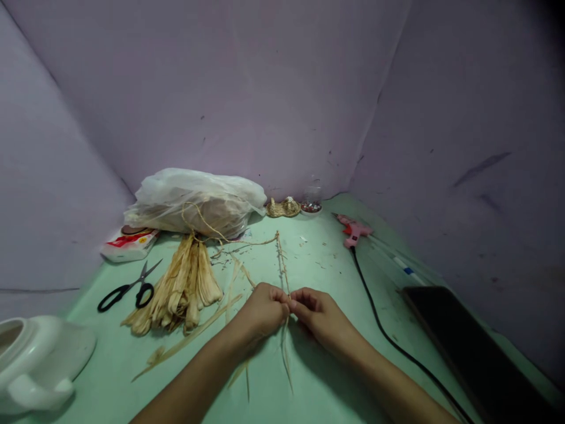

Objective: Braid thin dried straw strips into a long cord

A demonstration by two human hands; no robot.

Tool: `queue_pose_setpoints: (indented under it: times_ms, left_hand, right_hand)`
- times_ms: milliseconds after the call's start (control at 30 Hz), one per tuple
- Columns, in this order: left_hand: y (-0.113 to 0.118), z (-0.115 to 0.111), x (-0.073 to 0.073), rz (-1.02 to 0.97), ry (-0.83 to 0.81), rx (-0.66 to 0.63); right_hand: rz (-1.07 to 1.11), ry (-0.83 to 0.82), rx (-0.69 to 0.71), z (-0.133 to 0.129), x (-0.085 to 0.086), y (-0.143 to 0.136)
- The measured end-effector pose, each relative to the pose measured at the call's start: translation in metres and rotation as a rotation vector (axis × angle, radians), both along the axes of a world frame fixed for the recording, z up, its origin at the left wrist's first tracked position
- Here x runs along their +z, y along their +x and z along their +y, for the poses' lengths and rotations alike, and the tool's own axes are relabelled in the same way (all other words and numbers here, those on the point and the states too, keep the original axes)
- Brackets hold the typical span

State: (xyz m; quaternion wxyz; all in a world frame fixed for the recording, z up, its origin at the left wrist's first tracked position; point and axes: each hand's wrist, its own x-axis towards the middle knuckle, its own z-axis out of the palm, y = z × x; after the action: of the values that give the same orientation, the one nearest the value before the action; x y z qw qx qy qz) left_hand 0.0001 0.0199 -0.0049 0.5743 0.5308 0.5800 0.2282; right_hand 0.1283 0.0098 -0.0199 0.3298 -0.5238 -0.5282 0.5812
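Note:
A thin strand of twisted dried fibre (pixel 283 265) runs from a knot on the table toward me. Its near part lies between my two hands, which almost touch. My left hand (pixel 268 307) is closed, thumb and fingers pinching the strand. From the other side, my right hand (pixel 315 312) pinches it with thumb and forefinger. Loose fibre ends (pixel 286 353) hang below the pinch toward the table's front. Left of my hands lie a bundle of dried fibre strips (pixel 183 288) and several loose strips. Black-handled scissors (pixel 128 288) rest open beside the bundle.
A plastic bag (pixel 198 200) lies at the back by a woven sandal-shaped piece (pixel 283 207) and a clear container of beads (pixel 311 203). On the right are a pink glue gun (pixel 352 229), its black cord and a dark flat device (pixel 468 347). A white ceramic vessel (pixel 44 359) stands front left.

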Motion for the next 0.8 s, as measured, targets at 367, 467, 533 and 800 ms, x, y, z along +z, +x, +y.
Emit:
queue_pose_setpoints:
  times_ms: [367,467,533,800]
  left_hand:
    - [0.001,0.001,0.0,0.117,-0.025,0.045]
    - [-0.001,0.0,0.005,0.183,-0.024,0.043]
    - [-0.002,-0.001,0.01,0.26,0.003,0.018]
    - [0.0,-0.013,0.026,0.654,0.237,-0.136]
  right_hand:
    - [-0.036,0.052,-0.041,0.006,-0.006,0.003]
    - [-0.007,-0.01,-0.073,0.005,0.0,0.001]
    - [-0.001,-0.051,-0.091,0.004,0.004,0.001]
    - [0.016,-0.065,-0.072,0.003,-0.002,0.001]
